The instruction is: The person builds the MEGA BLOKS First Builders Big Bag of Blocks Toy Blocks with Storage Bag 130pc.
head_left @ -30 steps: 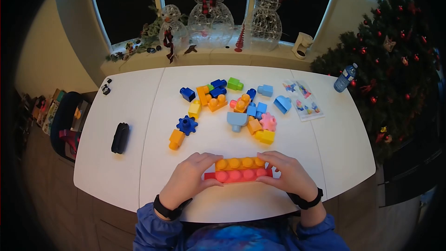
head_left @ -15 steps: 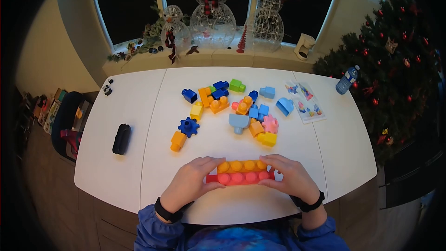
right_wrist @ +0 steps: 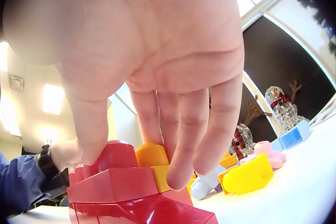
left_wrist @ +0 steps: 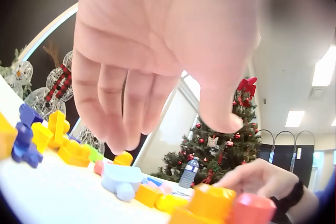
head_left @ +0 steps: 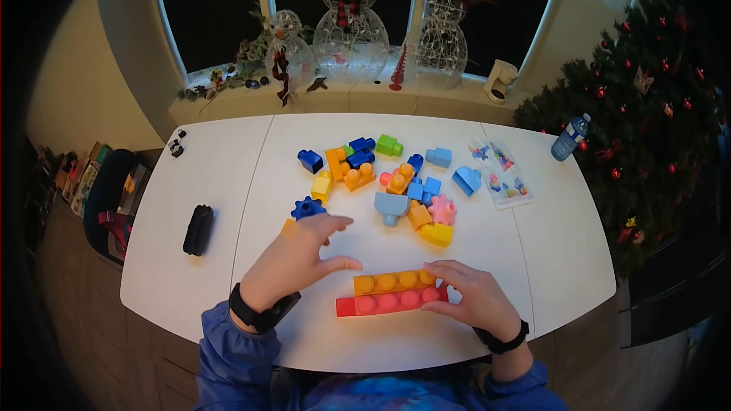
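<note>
My right hand [head_left: 481, 297] pinches the right end of a built piece of toy building blocks, thumb on the pink row [head_left: 388, 303] and fingers on the orange row [head_left: 396, 281]. Below these rows a red block [head_left: 346, 307] sticks out at the left end. In the right wrist view the thumb rests by a stud of the red-pink block [right_wrist: 113, 184]. My left hand [head_left: 293, 256] is off the piece, fingers extended and thumb apart, holding nothing. It hovers just in front of the blue gear-shaped block [head_left: 308, 207] and partly hides an orange block [head_left: 288, 226].
Loose blocks lie across the table's middle, among them a light blue block [head_left: 391, 205], a pink gear-shaped block [head_left: 442, 210] and a yellow block [head_left: 437, 235]. A picture sheet [head_left: 506, 183] and a water bottle [head_left: 571, 137] are at right; a black case [head_left: 199, 230] is at left.
My left hand has let go of the built piece's left end and moved up and left toward the blue gear-shaped block. The right hand has kept its grip.
</note>
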Tool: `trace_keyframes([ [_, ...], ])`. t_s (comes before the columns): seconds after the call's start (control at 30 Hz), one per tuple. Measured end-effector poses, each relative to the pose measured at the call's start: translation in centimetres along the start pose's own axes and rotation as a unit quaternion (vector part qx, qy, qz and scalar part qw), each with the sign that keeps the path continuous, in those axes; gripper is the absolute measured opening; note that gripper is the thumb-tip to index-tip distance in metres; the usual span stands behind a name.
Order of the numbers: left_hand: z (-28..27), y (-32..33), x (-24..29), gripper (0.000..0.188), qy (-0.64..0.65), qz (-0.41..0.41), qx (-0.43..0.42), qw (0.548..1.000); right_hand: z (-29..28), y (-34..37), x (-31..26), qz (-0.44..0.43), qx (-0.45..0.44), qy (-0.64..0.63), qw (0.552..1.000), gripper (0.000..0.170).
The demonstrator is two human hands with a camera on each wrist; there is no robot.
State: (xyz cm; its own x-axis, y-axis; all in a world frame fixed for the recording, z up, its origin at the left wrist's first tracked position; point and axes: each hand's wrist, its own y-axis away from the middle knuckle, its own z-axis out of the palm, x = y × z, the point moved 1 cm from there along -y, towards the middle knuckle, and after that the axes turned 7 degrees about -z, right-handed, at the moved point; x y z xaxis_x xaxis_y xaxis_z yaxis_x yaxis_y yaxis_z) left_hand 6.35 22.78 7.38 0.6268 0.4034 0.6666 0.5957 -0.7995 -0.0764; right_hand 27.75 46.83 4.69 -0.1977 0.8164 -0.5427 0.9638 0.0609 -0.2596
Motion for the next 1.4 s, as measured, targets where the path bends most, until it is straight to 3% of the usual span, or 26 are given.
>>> trace_keyframes([
  [0.1,-1.0,-4.5,-2.6,0.063,-0.135,-0.030,0.105,0.985,0.0,0.0,-0.1,0.003,0.004,0.001,1.000,0.057],
  [0.2,-0.3,-8.5,-5.4,0.053,-0.215,-0.053,0.132,0.966,0.1,0.1,-0.1,-0.005,0.012,0.006,1.000,0.058],
  [0.4,0.8,-12.1,-7.7,0.047,-0.287,-0.164,0.036,0.943,0.2,0.2,0.0,-0.007,0.024,0.002,1.000,0.059],
  [0.6,0.8,-12.8,-8.8,0.045,-0.289,-0.166,0.013,0.943,0.3,0.2,-0.1,-0.009,0.025,0.000,1.000,0.060],
  [0.7,1.4,-13.4,-8.9,0.047,-0.266,-0.134,0.086,0.951,0.3,0.1,0.1,-0.015,0.026,0.003,1.000,0.060],
  [0.93,1.9,-14.6,-6.2,0.051,-0.323,-0.122,0.152,0.926,0.2,0.2,0.0,0.003,0.011,0.000,1.000,0.058],
  [1.0,2.4,-14.5,-5.7,0.047,-0.314,-0.081,0.172,0.930,0.3,0.2,0.2,-0.011,0.018,0.008,1.000,0.058],
  [1.2,-0.3,-11.6,-7.0,0.029,-0.215,-0.060,0.098,0.970,0.2,0.2,0.0,0.007,0.007,-0.003,1.000,0.059],
  [1.33,-1.7,-6.2,-7.8,0.044,-0.196,-0.095,0.034,0.975,0.2,0.1,0.0,0.005,0.012,-0.006,1.000,0.059],
  [1.4,-1.6,-3.3,-7.0,0.054,-0.229,-0.145,0.046,0.962,0.2,0.1,-0.1,0.003,0.013,-0.005,1.000,0.058],
])
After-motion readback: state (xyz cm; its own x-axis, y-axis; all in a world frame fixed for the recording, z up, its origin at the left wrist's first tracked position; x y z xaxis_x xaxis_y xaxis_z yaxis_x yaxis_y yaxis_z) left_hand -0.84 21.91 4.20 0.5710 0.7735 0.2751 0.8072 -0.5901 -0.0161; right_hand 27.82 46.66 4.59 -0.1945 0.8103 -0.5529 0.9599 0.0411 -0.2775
